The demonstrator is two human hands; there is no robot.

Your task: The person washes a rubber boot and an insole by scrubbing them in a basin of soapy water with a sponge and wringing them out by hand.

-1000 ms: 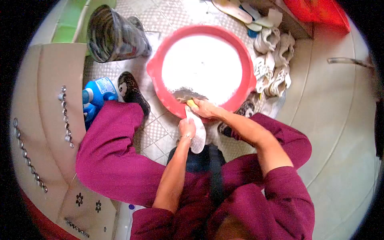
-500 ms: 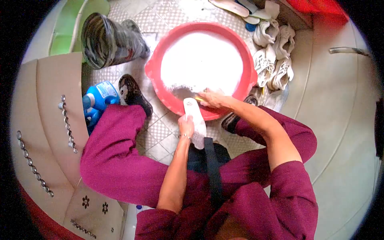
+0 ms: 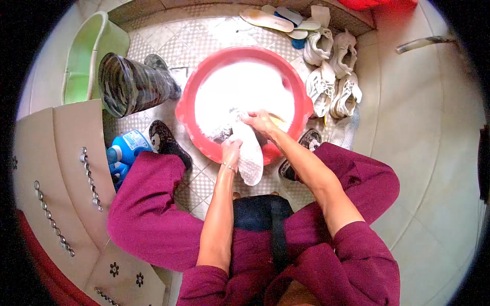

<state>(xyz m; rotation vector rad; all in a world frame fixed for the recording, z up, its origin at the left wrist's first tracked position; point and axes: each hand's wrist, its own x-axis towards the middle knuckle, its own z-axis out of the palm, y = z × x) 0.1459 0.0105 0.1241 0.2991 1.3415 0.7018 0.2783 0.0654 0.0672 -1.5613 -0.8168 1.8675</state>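
A white insole (image 3: 250, 158), wet-looking, slants over the near rim of the red basin (image 3: 190, 109). My left hand (image 3: 232, 149) is closed on its left edge. At its far end, my right hand (image 3: 261, 122) pinches the tip with bent fingers. White suds (image 3: 245, 84) fill the basin, with a darker patch of water showing beside my left hand. Under my right wrist a yellowish thing (image 3: 278, 122) shows in the suds, partly hidden by the hand.
White shoes (image 3: 321, 92) stand right of the basin, with more insoles (image 3: 266, 20) behind. To the left are a dark patterned boot (image 3: 135, 84), a green tub (image 3: 94, 51) and a blue bottle (image 3: 133, 143). A beige cabinet (image 3: 66, 153) borders my left leg.
My right hand has gone from the yellow thing to the insole's far end. The insole has moved forward, further over the basin. The view has shifted too.
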